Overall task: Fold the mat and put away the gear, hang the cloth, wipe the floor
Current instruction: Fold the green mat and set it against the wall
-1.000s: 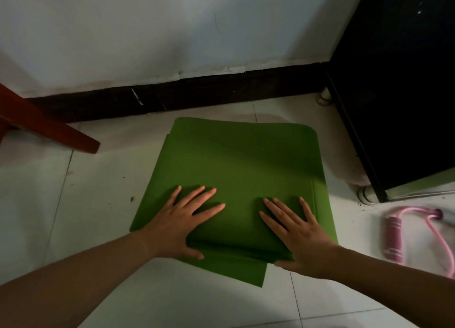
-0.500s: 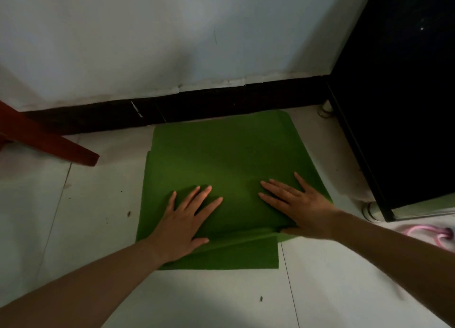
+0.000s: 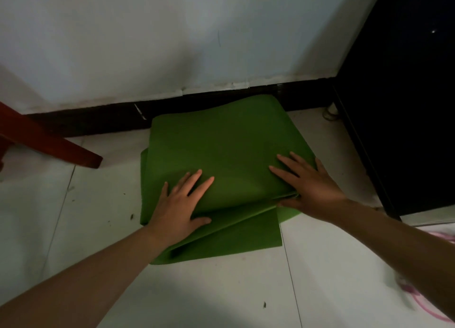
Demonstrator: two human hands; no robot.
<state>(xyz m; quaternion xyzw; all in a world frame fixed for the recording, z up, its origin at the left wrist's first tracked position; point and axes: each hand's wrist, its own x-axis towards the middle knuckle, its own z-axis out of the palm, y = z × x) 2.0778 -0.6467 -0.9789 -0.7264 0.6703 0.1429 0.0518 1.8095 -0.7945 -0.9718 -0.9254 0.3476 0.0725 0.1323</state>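
White floor tiles (image 3: 73,229) run up to a dark skirting board (image 3: 98,120) under a pale wall (image 3: 172,44), with a red wooden leg (image 3: 61,147) at the left and a black cabinet (image 3: 406,106) at the right. The green mat (image 3: 221,150) lies on the floor in several folded layers, its far edge against the skirting and its lower layers fanning out unevenly toward the person.

The left hand (image 3: 179,204) rests flat on the near left of the stack, fingers spread and straight, grip slack. The right hand (image 3: 312,187) presses the near right corner in the same way. Its thumb sits at the edge of the layers, and whether it is tucked under cannot be told.

Folding looks like the step in hand — the mat is doubled but untidy. Next it probably needs squaring up, then a proper grasp to lift it away. Something pink (image 3: 443,237), blurred at the lower right, may be gear left to collect — the cloth and the wiping seem not yet begun.
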